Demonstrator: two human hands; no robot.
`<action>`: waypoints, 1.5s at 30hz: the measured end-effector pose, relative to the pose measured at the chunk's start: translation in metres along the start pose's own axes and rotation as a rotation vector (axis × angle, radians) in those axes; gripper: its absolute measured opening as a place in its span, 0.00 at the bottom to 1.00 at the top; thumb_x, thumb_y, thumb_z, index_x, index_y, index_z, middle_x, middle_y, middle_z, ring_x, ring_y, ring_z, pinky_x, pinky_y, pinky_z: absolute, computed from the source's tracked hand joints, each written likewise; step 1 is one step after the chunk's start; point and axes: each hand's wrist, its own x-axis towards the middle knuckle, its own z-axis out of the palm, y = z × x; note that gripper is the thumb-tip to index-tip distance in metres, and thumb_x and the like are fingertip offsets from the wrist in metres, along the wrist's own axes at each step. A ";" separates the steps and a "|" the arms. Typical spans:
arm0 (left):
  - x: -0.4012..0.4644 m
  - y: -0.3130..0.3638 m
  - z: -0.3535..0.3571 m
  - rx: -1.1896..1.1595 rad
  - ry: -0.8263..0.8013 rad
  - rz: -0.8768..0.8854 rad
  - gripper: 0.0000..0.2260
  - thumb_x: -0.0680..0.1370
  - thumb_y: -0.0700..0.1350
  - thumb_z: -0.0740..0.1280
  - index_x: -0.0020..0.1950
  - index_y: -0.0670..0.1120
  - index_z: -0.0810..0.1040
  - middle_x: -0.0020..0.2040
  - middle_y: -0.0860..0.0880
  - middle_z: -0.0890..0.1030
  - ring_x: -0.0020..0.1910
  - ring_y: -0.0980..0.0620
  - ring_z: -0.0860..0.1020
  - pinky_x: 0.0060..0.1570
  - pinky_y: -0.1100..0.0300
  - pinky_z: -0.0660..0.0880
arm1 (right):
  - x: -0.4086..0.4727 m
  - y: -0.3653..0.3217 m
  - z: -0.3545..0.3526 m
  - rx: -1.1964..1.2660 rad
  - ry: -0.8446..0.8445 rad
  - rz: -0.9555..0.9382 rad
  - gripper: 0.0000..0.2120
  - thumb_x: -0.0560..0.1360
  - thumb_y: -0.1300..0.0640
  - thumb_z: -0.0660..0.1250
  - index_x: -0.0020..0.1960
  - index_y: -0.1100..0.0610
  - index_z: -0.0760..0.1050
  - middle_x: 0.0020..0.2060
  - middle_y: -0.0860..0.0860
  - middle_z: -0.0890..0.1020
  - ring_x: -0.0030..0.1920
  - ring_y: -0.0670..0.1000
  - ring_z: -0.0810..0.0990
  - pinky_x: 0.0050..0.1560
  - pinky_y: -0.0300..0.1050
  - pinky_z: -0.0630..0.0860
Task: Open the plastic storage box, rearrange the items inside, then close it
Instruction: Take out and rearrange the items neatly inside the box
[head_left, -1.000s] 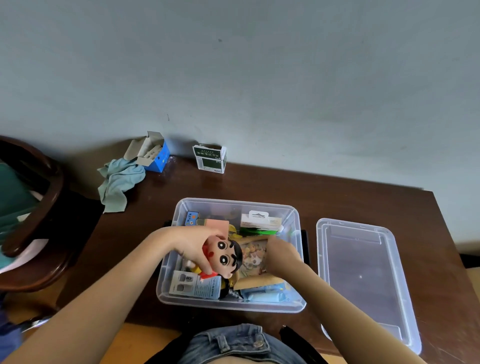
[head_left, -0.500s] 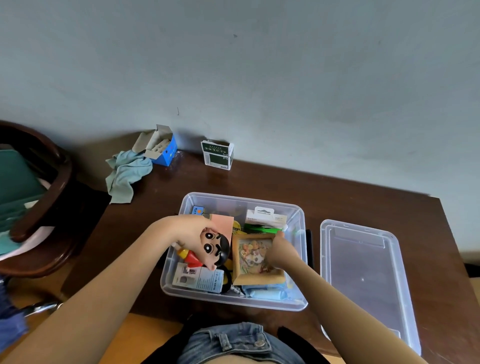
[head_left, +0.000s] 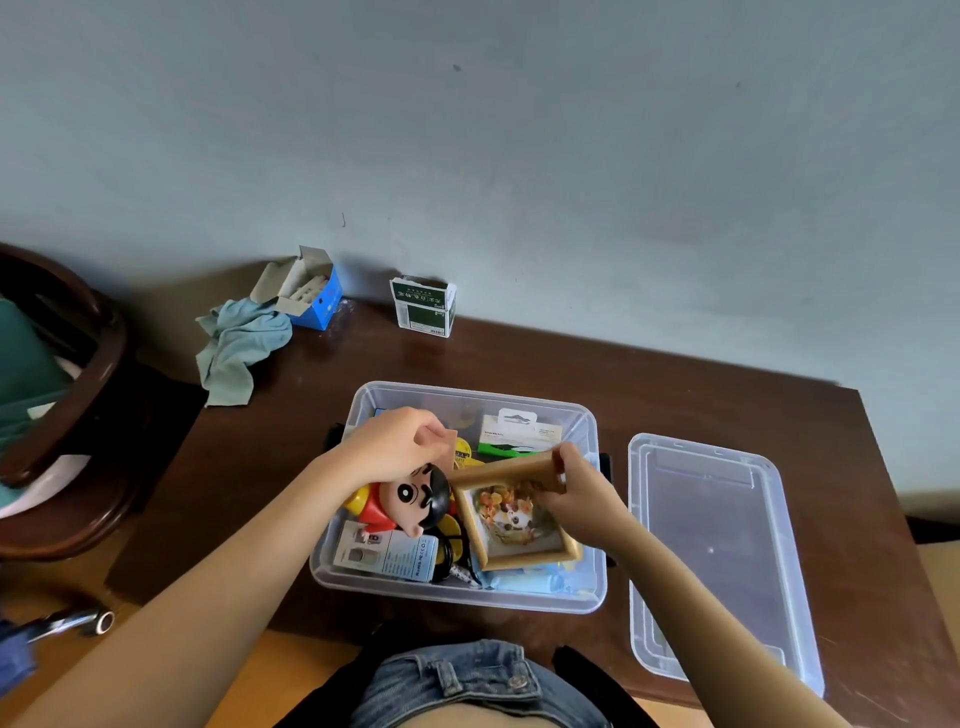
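The clear plastic storage box (head_left: 459, 592) stands open on the brown table, and its lid (head_left: 717, 551) lies flat to the right. My left hand (head_left: 392, 449) is curled over a cartoon figure (head_left: 408, 501) in a red shirt and holds it low in the box's left half, beside a pink card (head_left: 451, 447). With my right hand (head_left: 584, 496) I grip the top right corner of a wooden picture frame (head_left: 511, 519), which is tilted up in the box's right half. A white and blue carton (head_left: 387, 556) and a green and white pack (head_left: 519, 434) also lie inside.
By the wall stand an open blue carton (head_left: 314, 293) and a green and white box (head_left: 423, 309), with a teal cloth (head_left: 239, 348) next to them. A dark wooden chair (head_left: 78, 395) is at the left. A metal tool (head_left: 78, 621) lies at the lower left.
My left hand has lowered and turned the cartoon figure onto its side in the box. My right hand has taken hold of the picture frame and tilted its top edge up.
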 end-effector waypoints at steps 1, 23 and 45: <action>0.001 0.000 0.001 -0.033 0.013 0.016 0.12 0.79 0.51 0.63 0.62 0.53 0.75 0.57 0.54 0.79 0.52 0.57 0.76 0.50 0.61 0.73 | -0.003 0.000 -0.004 -0.008 -0.023 -0.042 0.14 0.73 0.61 0.66 0.55 0.53 0.66 0.47 0.52 0.78 0.46 0.52 0.80 0.47 0.52 0.80; 0.001 0.049 0.054 0.299 -0.524 0.198 0.15 0.77 0.40 0.64 0.63 0.50 0.78 0.59 0.51 0.80 0.50 0.55 0.78 0.42 0.71 0.73 | 0.002 0.008 0.002 -0.015 -0.160 -0.017 0.16 0.79 0.65 0.53 0.59 0.57 0.76 0.56 0.51 0.80 0.54 0.48 0.79 0.58 0.44 0.76; 0.040 0.049 0.066 0.343 -0.264 0.081 0.15 0.78 0.38 0.61 0.64 0.46 0.74 0.56 0.44 0.77 0.49 0.43 0.78 0.41 0.52 0.73 | 0.032 0.012 0.050 -0.248 -0.432 0.032 0.22 0.75 0.40 0.63 0.63 0.51 0.75 0.58 0.54 0.79 0.58 0.55 0.76 0.55 0.46 0.72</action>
